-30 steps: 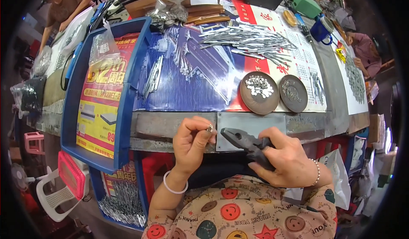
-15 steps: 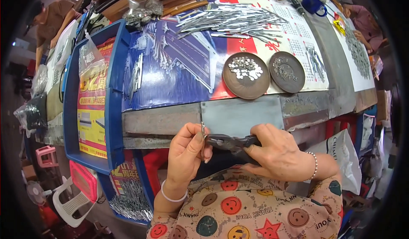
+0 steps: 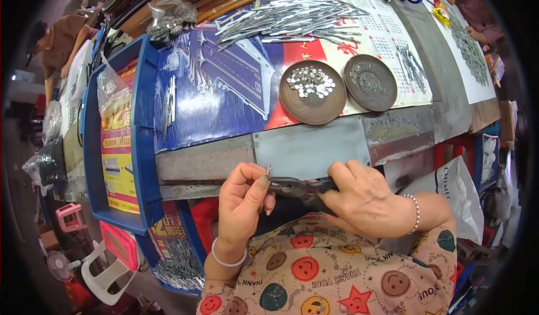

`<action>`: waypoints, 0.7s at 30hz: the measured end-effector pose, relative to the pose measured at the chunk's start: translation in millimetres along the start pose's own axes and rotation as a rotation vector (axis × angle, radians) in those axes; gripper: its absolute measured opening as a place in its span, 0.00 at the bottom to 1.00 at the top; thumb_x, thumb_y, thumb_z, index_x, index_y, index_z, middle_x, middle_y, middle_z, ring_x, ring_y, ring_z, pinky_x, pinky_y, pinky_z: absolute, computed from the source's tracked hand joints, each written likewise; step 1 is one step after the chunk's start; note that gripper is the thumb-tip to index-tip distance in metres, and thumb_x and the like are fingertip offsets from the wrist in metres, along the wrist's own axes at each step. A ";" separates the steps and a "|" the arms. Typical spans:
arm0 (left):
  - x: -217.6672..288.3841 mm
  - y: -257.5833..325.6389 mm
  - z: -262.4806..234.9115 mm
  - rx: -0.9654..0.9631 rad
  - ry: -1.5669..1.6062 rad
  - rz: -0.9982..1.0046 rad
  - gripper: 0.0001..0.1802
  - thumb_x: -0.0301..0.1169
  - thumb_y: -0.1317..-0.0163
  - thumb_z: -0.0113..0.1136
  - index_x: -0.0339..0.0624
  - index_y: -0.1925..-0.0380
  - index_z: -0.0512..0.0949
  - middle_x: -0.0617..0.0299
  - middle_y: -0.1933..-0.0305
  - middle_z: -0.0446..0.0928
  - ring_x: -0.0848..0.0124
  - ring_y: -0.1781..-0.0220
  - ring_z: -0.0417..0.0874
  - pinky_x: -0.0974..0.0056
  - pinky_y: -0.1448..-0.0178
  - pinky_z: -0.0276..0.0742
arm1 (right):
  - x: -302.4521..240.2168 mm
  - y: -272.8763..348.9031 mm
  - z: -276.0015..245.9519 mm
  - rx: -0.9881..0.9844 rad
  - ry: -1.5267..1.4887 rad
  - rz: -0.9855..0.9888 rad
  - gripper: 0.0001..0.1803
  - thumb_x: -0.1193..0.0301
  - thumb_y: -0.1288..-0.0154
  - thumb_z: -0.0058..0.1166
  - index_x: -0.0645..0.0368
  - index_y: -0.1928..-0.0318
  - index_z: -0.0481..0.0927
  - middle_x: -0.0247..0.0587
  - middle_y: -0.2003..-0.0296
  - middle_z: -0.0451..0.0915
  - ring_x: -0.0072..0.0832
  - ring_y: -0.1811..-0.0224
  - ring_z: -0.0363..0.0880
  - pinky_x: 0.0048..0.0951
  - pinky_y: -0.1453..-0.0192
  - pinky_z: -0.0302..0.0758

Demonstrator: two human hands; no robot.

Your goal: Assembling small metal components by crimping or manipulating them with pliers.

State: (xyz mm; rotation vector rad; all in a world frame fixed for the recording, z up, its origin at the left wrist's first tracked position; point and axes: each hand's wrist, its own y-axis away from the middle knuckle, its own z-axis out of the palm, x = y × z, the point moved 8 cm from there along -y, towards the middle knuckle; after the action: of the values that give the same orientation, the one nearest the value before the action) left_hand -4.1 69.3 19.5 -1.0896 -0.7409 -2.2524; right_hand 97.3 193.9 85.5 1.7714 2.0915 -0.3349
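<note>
Between its thumb and fingertips, my left hand (image 3: 240,202) pinches a small, narrow silvery metal piece (image 3: 269,170), held upright. My right hand (image 3: 362,198) is wrapped round the handles of dark metal pliers (image 3: 293,188). The jaws of the pliers point left and meet the metal piece at my left fingertips. Whether they bite on it is hidden by the fingers. Both hands are just in front of the table's near edge, by a grey metal plate (image 3: 314,146).
Beyond the plate stand a brown dish (image 3: 289,104) of shiny round discs and another dish (image 3: 387,99) of tiny pins. Metal strips (image 3: 286,20) lie heaped behind. A blue tray (image 3: 147,169) stands left; a lower bin holds more strips (image 3: 179,270). Two other people sit at the far sides.
The whole view has shifted slightly, so the tabletop items sit a little further left and higher. Both hands keep their hold on the metal piece and the pliers, almost in place.
</note>
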 end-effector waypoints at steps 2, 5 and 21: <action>1.3 -0.9 -4.4 0.035 -0.090 0.047 0.05 0.26 0.29 0.53 0.35 0.63 0.71 0.62 0.63 0.72 0.78 0.75 0.71 0.73 0.73 0.69 | 6.8 -2.1 2.8 -0.016 -0.091 0.022 0.17 0.60 0.49 0.67 0.60 0.65 0.81 0.42 0.67 0.66 0.37 0.65 0.70 0.32 0.68 0.71; 2.6 0.5 -10.4 0.069 -0.158 0.106 0.05 0.26 0.28 0.53 0.36 0.62 0.70 0.62 0.66 0.72 0.78 0.76 0.71 0.73 0.73 0.69 | 12.4 -4.7 38.0 -0.435 -1.047 0.030 0.25 0.51 0.40 0.62 0.63 0.59 0.81 0.52 0.62 0.68 0.46 0.66 0.76 0.41 0.65 0.74; -6.0 4.0 -9.5 0.064 -0.039 -0.024 0.06 0.29 0.27 0.52 0.37 0.62 0.70 0.66 0.73 0.70 0.79 0.77 0.71 0.74 0.74 0.66 | 2.7 -2.4 13.5 -0.051 -0.041 0.012 0.20 0.58 0.51 0.69 0.57 0.60 0.84 0.45 0.62 0.65 0.38 0.60 0.70 0.34 0.62 0.72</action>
State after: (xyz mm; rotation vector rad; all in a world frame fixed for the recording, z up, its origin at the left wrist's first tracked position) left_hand -3.2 61.5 10.6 -1.1028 -0.8402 -2.2179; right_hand 96.3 190.3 72.0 1.7331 2.0422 -0.3094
